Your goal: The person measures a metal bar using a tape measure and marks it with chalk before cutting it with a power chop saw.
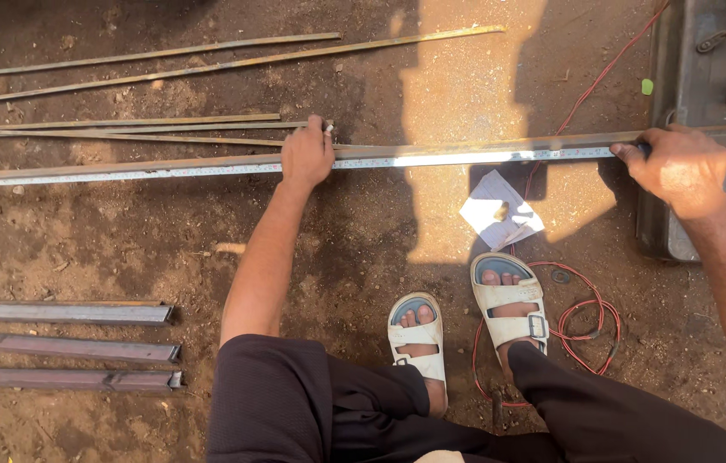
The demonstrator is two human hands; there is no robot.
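1. You are working over a long steel bar (165, 165) lying flat on the dirt floor (105, 249), running from the left edge across to the grey metal machine base (706, 69) on the right.
2. A tape measure blade (466, 158) is stretching along the bar's top face. It looks thin and springy, likely to buckle or slide unless pinned flat.
3. The bar looks heavy and stiff, probably with sharp edges; you would best be gripping it from above near a hand, not at a far end.
4. Your left hand (306, 154) is pressing palm down on the bar and tape near mid-length, fingers curled over the far edge, arm reaching straight forward.
5. Your right hand (680, 167) is closing around the tape where the bar meets the machine base, wrist bent, forearm coming in from the right. The tape's case is hidden, so I cannot tell if you are holding it.
6. Thinner rods (140, 129) are lying just beyond the bar.
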